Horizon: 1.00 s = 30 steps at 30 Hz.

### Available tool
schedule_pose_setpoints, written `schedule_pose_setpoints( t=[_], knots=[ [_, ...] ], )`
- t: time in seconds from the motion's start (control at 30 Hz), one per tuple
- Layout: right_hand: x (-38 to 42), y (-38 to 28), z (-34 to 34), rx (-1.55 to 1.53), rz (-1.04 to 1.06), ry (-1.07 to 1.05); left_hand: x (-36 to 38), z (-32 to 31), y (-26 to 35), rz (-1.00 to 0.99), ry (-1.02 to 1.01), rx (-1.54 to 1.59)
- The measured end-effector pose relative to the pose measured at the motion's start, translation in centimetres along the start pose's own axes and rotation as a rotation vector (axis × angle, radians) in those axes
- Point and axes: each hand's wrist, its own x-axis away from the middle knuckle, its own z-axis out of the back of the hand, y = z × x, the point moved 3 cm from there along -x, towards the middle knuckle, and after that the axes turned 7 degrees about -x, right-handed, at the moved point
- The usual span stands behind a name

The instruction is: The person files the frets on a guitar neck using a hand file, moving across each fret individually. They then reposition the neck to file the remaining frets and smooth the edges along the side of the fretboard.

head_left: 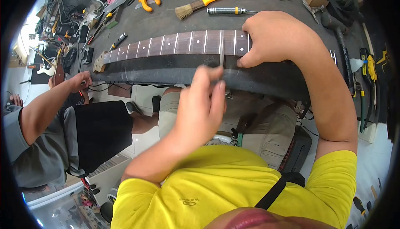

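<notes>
One blurred left hand [202, 104] pinches a thin metal tool [222, 49] set across a guitar neck [166, 44], which lies near the front edge of a dark bench [175, 25]; the right hand [277, 37] clasps the neck's right end between thumb and fingers; beyond are a screwdriver [221, 11] and a paintbrush [208, 1]

Your right arm [333, 95] reaches forward and curves inward at the wrist [298, 43], so your right hand [271, 35] arches over, back upward, its thumb [246, 59] spread from the fingers. Your left arm [160, 156] slants across your front, the left hand [200, 101] curled in a pinch, slightly blurred.
</notes>
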Motion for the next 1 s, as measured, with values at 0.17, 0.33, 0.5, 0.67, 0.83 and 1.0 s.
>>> schedule_pose_setpoints(
  t=[0.17,0.33,0.5,0.67,0.83,1.0],
  knots=[
    [0.5,-0.7,0.9,-0.038,-0.026,-0.043,-4.4,1.4,0.9,0.009,0.055,0.128],
    [0.0,0.2,0.0,-0.037,0.030,-0.012,-1.6,1.7,1.2,-0.152,0.127,-0.203],
    [0.1,-0.1,0.2,-0.006,0.031,-0.008,-0.5,-0.5,1.6,-0.188,0.107,-0.348],
    [0.2,-0.1,-0.1,-0.016,0.020,0.017,-3.1,-1.3,2.6,-0.278,0.138,-0.405],
    [0.1,0.5,0.0,-0.009,-0.007,0.004,-0.1,-0.3,2.9,-0.275,0.079,-0.355],
    [0.3,-0.3,0.3,0.044,0.012,-0.025,-3.0,-0.6,2.8,-0.295,0.081,-0.431]
  ],
)
